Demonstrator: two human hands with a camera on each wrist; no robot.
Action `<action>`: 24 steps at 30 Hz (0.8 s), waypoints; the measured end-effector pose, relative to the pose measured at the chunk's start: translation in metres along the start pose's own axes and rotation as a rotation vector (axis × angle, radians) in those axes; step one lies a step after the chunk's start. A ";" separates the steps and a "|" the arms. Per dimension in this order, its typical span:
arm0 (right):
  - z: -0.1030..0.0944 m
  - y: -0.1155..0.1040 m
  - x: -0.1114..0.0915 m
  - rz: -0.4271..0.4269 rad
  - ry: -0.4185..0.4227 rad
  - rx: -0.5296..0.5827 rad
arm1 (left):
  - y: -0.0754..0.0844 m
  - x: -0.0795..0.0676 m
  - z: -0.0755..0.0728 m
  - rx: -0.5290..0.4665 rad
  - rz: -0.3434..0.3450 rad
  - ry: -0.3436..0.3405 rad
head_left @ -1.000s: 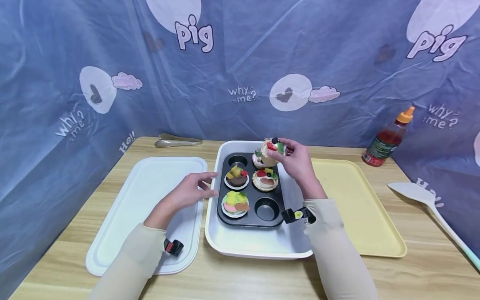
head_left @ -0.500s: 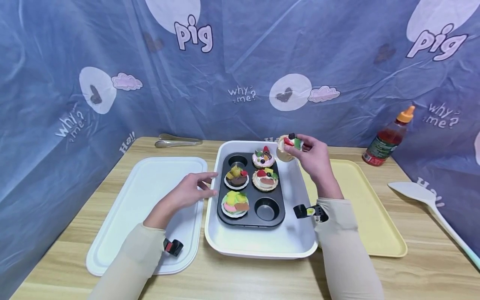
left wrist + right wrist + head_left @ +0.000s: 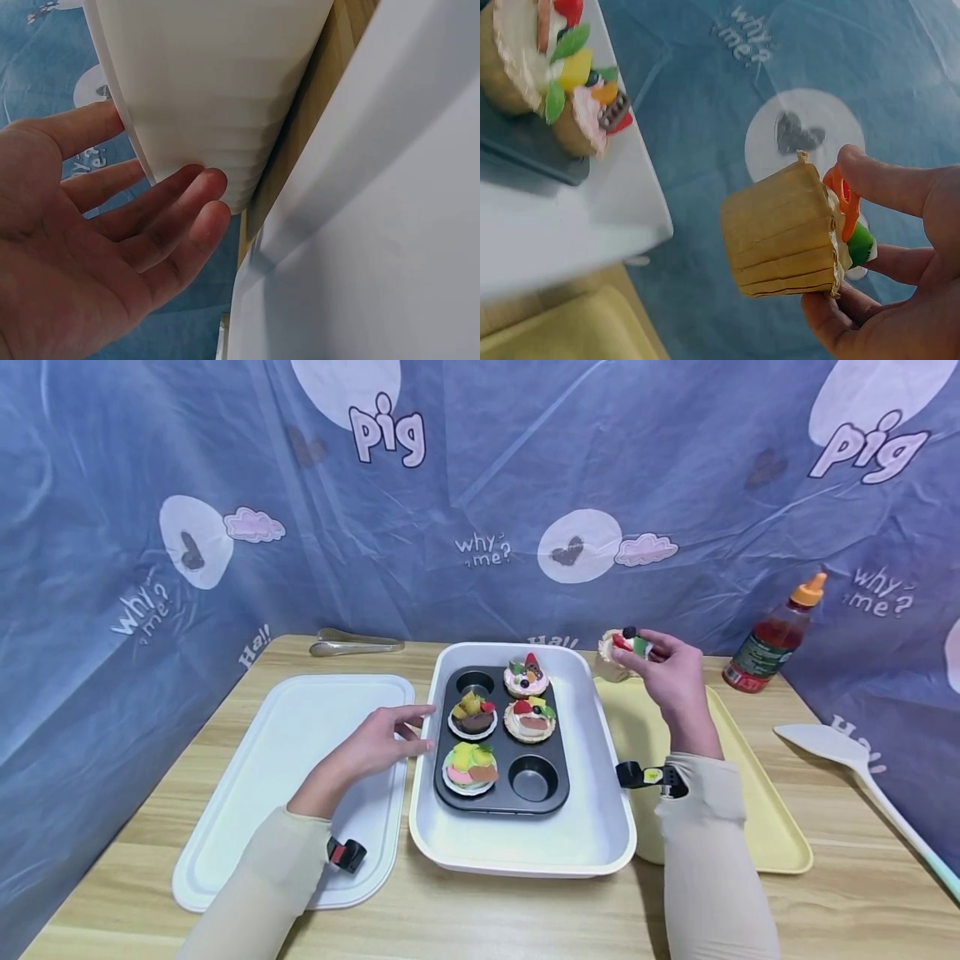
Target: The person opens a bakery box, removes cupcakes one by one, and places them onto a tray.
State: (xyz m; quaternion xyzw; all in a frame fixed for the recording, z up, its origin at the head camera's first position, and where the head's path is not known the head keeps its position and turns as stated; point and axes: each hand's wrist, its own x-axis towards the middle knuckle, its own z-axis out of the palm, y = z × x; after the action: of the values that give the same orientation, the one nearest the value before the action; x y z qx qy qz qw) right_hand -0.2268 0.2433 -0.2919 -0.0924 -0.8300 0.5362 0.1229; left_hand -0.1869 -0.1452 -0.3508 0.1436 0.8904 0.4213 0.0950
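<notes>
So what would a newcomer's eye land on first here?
Probably the blue cartoon-print backdrop across the back. Then the dark rectangular muffin tin with four colourful tarts, inside the deep white tray, and the pleated tan tart the right hand holds near the flat yellow tray.

Before me hangs creased blue sheeting (image 3: 480, 452), wrapping round to my left and right as walls. On it I read 2 white "pig" prints (image 3: 387, 435) and 3 of "why me?" (image 3: 478, 542), and I count 2 pink clouds (image 3: 647, 550). Below me lies a pale wood-grain tabletop (image 3: 525, 918); soft light glints along the sheeting's creases.
</notes>
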 end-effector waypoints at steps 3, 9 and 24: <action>-0.003 0.007 0.004 0.017 -0.002 -0.006 | 0.000 0.000 0.000 0.002 0.000 0.001; -0.004 0.023 0.011 0.084 -0.028 -0.023 | 0.000 0.000 0.000 0.007 0.005 0.005; 0.003 0.054 0.021 0.098 -0.048 -0.062 | 0.001 0.000 0.003 0.007 0.016 0.007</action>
State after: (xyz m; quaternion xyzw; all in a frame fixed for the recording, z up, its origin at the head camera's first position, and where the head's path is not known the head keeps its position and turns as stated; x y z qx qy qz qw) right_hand -0.2468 0.2686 -0.3405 -0.1238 -0.8434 0.5176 0.0735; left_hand -0.1859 -0.1431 -0.3519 0.1496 0.8910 0.4195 0.0880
